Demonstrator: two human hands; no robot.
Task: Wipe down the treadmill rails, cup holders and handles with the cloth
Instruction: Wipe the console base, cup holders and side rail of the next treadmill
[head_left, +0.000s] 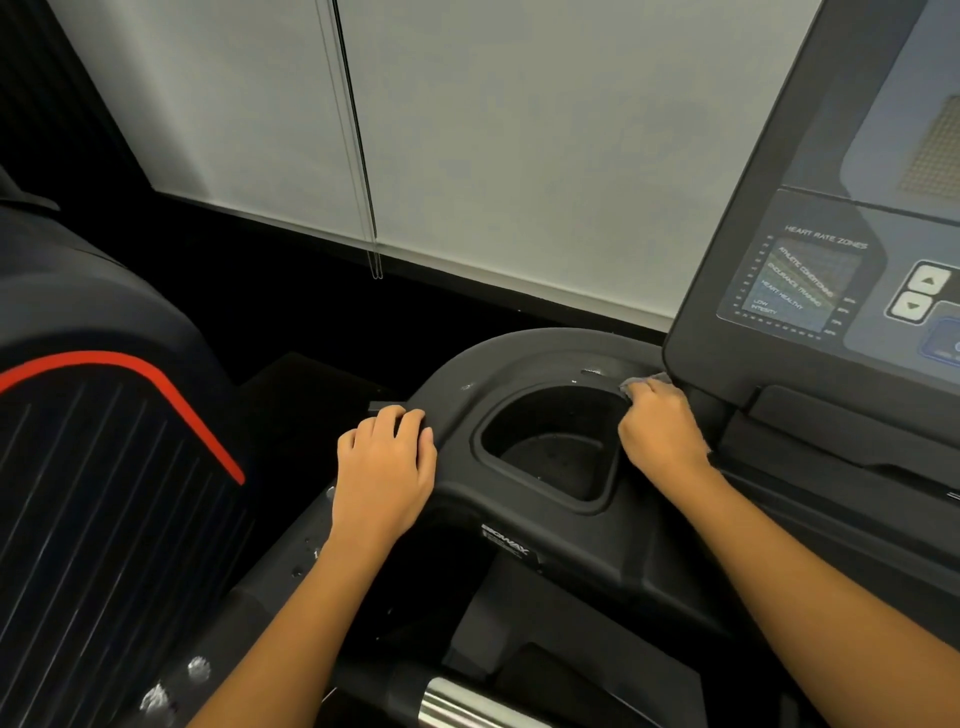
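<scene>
Pinching a grey cloth (644, 383) at the far right corner of the cup holder (550, 457), the right hand (660, 431) is pressing it onto the black rim (519, 364) there. Only a small bit of the cloth is poking out past the fingers, so the right grip is clenched around it.

The left hand (384, 467) is lying on the rim to the left of the cup holder. Its fingers are bending over the outer edge, so the left grip is holding the rim. The fingertips are hiding behind that edge.

A few water drops (589, 371) are shining on the rim just behind the cup holder. The console (779, 208) is standing up to the right of the cup holder, showing a heart rate chart (795, 283) and two arrow buttons (922, 296). Another machine (104, 467) with a red stripe is sitting well to the left of the cup holder. White blinds (519, 156) are hanging behind it. A shiny metal bar (457, 701) is peeking out below the cup holder.
</scene>
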